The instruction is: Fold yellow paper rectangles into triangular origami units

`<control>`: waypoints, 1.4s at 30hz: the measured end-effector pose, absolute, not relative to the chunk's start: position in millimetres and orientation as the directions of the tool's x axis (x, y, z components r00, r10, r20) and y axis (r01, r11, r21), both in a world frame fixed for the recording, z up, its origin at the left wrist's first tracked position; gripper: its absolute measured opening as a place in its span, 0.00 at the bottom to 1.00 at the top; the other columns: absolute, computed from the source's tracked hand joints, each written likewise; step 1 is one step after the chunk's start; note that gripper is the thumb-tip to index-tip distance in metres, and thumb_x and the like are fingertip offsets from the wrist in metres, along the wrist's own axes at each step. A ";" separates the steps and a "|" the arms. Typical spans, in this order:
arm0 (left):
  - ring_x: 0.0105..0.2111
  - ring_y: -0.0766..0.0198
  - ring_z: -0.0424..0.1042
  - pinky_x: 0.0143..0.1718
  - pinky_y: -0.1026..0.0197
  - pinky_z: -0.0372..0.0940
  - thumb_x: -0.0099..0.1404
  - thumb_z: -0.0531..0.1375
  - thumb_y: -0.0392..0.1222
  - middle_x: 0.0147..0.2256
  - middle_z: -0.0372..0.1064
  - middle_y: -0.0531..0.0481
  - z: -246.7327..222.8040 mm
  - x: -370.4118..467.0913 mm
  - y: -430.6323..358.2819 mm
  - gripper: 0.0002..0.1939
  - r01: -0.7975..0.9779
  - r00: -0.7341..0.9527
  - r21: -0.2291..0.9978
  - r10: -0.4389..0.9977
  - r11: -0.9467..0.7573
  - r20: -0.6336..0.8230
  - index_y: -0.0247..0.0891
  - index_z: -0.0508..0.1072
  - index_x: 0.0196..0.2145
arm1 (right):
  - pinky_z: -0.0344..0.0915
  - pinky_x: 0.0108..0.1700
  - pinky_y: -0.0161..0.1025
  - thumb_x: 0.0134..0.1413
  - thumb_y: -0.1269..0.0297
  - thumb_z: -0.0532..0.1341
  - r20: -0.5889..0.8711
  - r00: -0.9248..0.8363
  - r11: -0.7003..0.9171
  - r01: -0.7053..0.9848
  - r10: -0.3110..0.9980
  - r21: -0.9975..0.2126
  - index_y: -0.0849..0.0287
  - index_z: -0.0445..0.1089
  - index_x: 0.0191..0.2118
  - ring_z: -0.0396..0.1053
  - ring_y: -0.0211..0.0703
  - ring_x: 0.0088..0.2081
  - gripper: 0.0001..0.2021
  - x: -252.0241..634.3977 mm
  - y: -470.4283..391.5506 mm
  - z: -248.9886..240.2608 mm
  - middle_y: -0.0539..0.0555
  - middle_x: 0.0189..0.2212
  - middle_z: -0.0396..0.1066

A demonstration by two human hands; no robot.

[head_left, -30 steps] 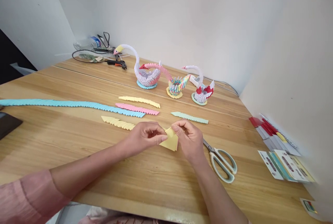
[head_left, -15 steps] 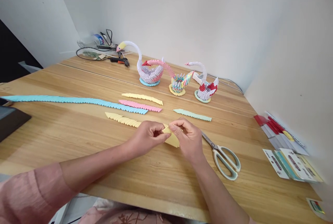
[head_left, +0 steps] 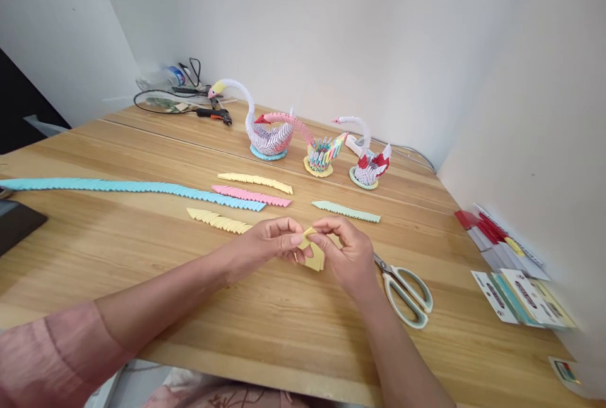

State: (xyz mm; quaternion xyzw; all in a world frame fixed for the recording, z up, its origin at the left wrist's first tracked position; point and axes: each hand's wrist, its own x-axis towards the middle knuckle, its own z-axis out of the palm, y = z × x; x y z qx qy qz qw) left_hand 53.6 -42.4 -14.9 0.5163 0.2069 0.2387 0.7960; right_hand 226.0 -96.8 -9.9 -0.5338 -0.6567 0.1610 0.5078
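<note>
Between my two hands is a small folded piece of yellow paper (head_left: 308, 232). My left hand (head_left: 279, 239) pinches its left side with thumb and forefinger. On its right side, my right hand (head_left: 343, 247) pinches it the same way. Under them, flat yellow paper sheets (head_left: 316, 261) lie on the table, partly covered by my fingers. A chain of folded yellow paper pieces (head_left: 218, 220) runs along the wood to the left, its right end hidden behind my left hand. Scissors (head_left: 406, 294) with pale handles lie right of my right hand, blade tips out of sight.
Blue (head_left: 142, 186), pink (head_left: 250, 196), yellow (head_left: 255, 181) and green (head_left: 345, 210) paper chains lie beyond my hands. Three folded-paper swans, one white-necked (head_left: 269, 139), stand farther back. A glue gun (head_left: 215, 115) with its cord is back left. Paper packs (head_left: 523, 297) lie at the right.
The yellow paper between my fingers has become a smaller, narrower fold, and my fingertips have shifted on it. The view has moved slightly to the right.
</note>
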 end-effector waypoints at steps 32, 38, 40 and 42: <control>0.20 0.70 0.65 0.24 0.68 0.60 0.58 0.60 0.47 0.19 0.70 0.50 -17.4 53.6 -30.0 0.16 0.069 0.584 0.975 0.783 0.213 -0.212 0.31 0.77 0.24 | 0.66 0.45 0.47 0.54 0.78 0.57 0.712 -0.260 0.605 0.744 0.652 -0.283 0.57 0.72 0.36 0.65 0.47 0.45 0.10 229.5 -89.0 -18.6 0.57 0.40 0.73; 0.21 0.69 0.65 0.25 0.67 0.61 0.57 0.59 0.46 0.20 0.69 0.51 -19.6 54.5 -34.0 0.13 0.136 0.556 0.989 0.821 0.063 -0.128 0.33 0.76 0.25 | 0.67 0.42 0.43 0.54 0.70 0.60 0.617 -0.081 0.507 0.656 0.783 -0.558 0.56 0.71 0.33 0.70 0.44 0.39 0.04 227.4 -87.6 -23.3 0.54 0.34 0.74; 0.22 0.68 0.66 0.26 0.67 0.61 0.58 0.58 0.46 0.20 0.69 0.50 -19.4 54.0 -36.3 0.13 0.167 0.575 0.986 0.810 0.020 -0.114 0.32 0.75 0.25 | 0.67 0.39 0.40 0.53 0.67 0.61 0.519 0.028 0.404 0.591 0.855 -0.698 0.56 0.70 0.31 0.71 0.43 0.36 0.02 224.4 -89.0 -22.5 0.52 0.32 0.74; 0.22 0.67 0.66 0.26 0.67 0.60 0.58 0.58 0.46 0.20 0.68 0.50 -18.2 53.4 -38.3 0.13 0.188 0.600 0.982 0.793 -0.005 -0.110 0.33 0.75 0.25 | 0.67 0.36 0.38 0.53 0.65 0.61 0.410 0.103 0.301 0.523 0.906 -0.798 0.57 0.69 0.29 0.71 0.41 0.33 0.04 221.5 -90.4 -20.6 0.51 0.31 0.74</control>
